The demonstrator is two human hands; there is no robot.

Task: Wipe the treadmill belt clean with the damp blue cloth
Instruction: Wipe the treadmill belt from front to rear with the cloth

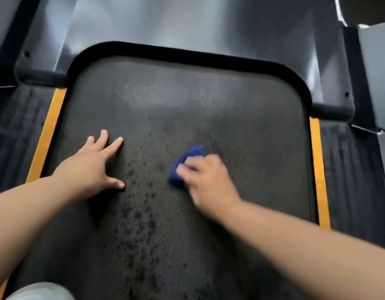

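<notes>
A: Right hand (208,180) closed over the bunched damp blue cloth (185,163), pressed flat on the textured black rubber treadmill belt (165,100). Blurred, so mid-stroke probably.

B: Cloth location?

A: Just right of belt centre, poking out from under the fingers toward 11 o'clock. Left hand (94,165) at 9 o'clock from it, well apart, open, fingers spread, palm down on the belt. Holding nothing, likely bracing.

B: Dirt?

A: Dark speckled patch (139,224) running from between the hands down toward 6 o'clock. Pale hazy patch (165,92) up at 12 o'clock, near the black curved front rim (187,55).

B: Doing the stroke well?

A: Best to keep even pressure and overlap passes. Then work toward 7 o'clock into the speckles. Worth refolding to a clean face once soiled. Probably best kept inside the orange side strips (317,165).
</notes>
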